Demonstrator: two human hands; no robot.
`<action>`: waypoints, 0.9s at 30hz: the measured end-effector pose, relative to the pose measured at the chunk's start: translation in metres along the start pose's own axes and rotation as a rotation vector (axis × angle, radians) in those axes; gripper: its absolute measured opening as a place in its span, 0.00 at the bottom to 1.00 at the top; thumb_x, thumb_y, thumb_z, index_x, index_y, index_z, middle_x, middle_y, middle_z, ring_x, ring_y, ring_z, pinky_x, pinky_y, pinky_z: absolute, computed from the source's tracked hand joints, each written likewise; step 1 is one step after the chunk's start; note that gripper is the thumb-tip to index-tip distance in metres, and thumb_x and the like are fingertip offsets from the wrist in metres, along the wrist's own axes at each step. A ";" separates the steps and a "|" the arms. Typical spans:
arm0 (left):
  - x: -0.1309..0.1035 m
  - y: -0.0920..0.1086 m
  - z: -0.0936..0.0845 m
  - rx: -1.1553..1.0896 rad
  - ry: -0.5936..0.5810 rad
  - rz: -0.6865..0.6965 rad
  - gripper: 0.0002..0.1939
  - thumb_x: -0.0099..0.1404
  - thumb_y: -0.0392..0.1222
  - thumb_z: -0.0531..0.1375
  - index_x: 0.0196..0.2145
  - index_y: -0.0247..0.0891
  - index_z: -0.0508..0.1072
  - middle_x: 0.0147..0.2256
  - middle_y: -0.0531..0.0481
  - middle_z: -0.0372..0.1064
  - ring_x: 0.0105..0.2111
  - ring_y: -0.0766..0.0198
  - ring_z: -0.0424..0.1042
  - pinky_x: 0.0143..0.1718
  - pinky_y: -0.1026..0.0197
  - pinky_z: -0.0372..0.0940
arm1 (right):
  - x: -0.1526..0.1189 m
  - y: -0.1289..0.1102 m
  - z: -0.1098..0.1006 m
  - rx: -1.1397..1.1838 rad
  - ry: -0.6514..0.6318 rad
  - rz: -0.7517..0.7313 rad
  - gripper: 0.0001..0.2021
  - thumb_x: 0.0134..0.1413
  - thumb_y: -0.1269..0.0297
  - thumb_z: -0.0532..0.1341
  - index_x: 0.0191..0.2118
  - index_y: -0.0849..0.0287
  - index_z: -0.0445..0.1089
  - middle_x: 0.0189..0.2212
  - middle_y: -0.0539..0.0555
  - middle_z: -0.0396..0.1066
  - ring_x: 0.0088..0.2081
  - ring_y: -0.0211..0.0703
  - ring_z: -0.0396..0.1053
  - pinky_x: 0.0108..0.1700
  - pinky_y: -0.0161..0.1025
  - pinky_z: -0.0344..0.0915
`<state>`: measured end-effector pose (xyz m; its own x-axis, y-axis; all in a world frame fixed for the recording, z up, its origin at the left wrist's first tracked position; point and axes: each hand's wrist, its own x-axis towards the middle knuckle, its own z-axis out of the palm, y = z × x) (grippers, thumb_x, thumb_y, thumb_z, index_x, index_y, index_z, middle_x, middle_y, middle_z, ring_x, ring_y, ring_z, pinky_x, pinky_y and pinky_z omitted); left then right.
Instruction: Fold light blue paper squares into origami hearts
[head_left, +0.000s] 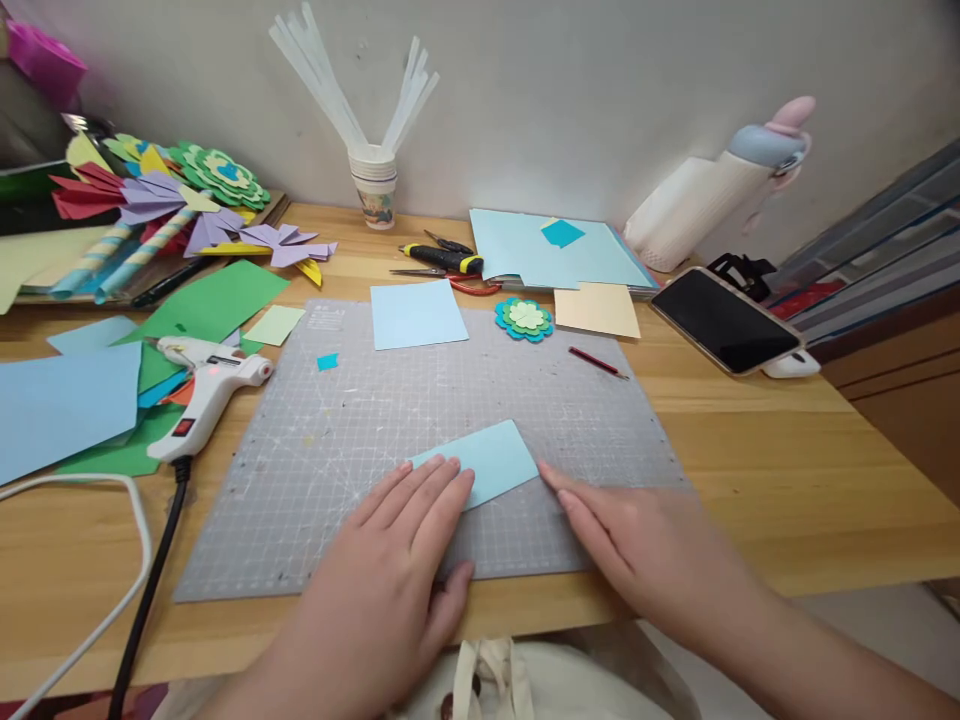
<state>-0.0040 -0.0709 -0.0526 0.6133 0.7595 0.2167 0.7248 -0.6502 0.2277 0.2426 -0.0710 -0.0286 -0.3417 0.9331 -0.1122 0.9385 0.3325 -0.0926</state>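
A light blue paper rectangle [496, 457], perhaps folded, lies slightly tilted on the grey cutting mat [300, 510]. My left hand [409, 540] rests flat across its left part, fingers stretched out and hiding that end. At the paper's lower right corner, the fingertips of my right hand [622, 520] touch the edge, with the index finger extended. Whether the right fingers pinch anything does not show. Farther back on the mat are a square of pale blue paper [418, 314], a layered paper flower [524, 319] and a dark red pencil [597, 363].
A white glue gun [202, 395] with a black cord lies left, beside green and blue paper sheets [67, 400]. Paper flowers and pinwheels [157, 200] are piled behind. Paper cups [373, 185] hold white strips. A phone [727, 318] and a bottle [712, 185] are at right.
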 end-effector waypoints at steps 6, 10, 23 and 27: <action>-0.002 -0.001 0.003 -0.069 0.037 -0.083 0.35 0.61 0.40 0.57 0.63 0.32 0.49 0.57 0.38 0.65 0.56 0.52 0.66 0.60 0.43 0.58 | 0.002 -0.017 -0.002 0.156 0.098 -0.052 0.23 0.67 0.61 0.44 0.62 0.58 0.62 0.43 0.57 0.77 0.36 0.50 0.77 0.33 0.43 0.67; -0.003 -0.002 0.005 -0.121 0.061 -0.107 0.40 0.60 0.40 0.58 0.65 0.32 0.42 0.56 0.39 0.66 0.56 0.54 0.66 0.61 0.43 0.55 | 0.008 -0.052 -0.003 0.059 -0.164 -0.136 0.23 0.66 0.62 0.46 0.62 0.61 0.60 0.29 0.57 0.79 0.27 0.50 0.76 0.25 0.41 0.58; -0.005 -0.005 0.003 -0.172 -0.001 -0.108 0.49 0.48 0.28 0.53 0.66 0.35 0.36 0.59 0.42 0.63 0.58 0.57 0.64 0.63 0.42 0.50 | 0.025 -0.078 -0.015 0.210 -0.224 -0.399 0.17 0.64 0.61 0.48 0.54 0.54 0.65 0.29 0.52 0.79 0.23 0.45 0.72 0.22 0.40 0.44; -0.003 -0.003 0.003 -0.146 0.007 -0.112 0.43 0.56 0.35 0.56 0.66 0.35 0.40 0.58 0.41 0.65 0.58 0.56 0.64 0.64 0.42 0.50 | 0.017 -0.061 -0.009 0.252 -0.175 -0.283 0.21 0.65 0.61 0.46 0.61 0.54 0.61 0.34 0.54 0.79 0.29 0.48 0.76 0.27 0.40 0.54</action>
<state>-0.0071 -0.0706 -0.0565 0.5284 0.8278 0.1886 0.7349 -0.5572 0.3865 0.1799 -0.0740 -0.0157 -0.6077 0.7655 -0.2117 0.7725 0.5079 -0.3810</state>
